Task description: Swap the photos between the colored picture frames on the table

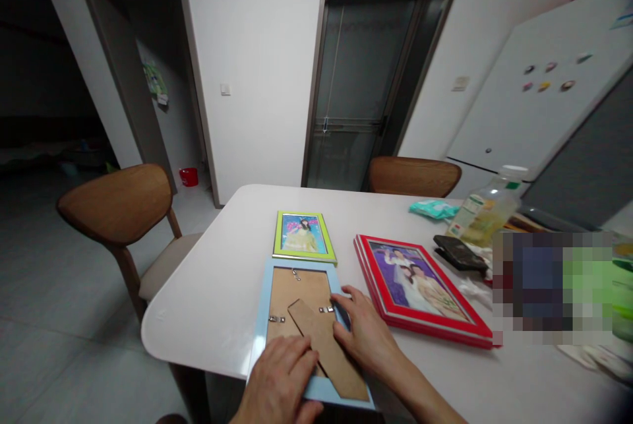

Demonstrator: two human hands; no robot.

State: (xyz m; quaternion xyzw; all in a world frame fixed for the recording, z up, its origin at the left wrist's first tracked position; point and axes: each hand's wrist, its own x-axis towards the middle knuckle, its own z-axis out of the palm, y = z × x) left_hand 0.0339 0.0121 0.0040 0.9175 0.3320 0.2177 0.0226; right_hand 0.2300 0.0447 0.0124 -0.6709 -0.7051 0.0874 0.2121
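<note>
A light blue picture frame (262, 302) lies face down at the table's near edge, its brown backing board with metal clips and a stand flap (324, 341) showing. My left hand (281, 374) rests over the frame's lower left part, fingers bent on the backing and the thumb at the near edge. On the right edge of the frame lies my right hand (363, 328), its fingers apart near a clip. Just beyond is a green picture frame (330, 249), face up. To the right, red picture frames (363, 259) are stacked, the top one showing a photo of people.
The white table (212, 292) holds a plastic bottle (487, 206), a black wallet-like item (459, 254) and a teal packet (432, 209) at the right. Wooden chairs stand at the left (121, 203) and far side (415, 177). A blurred patch covers the right edge.
</note>
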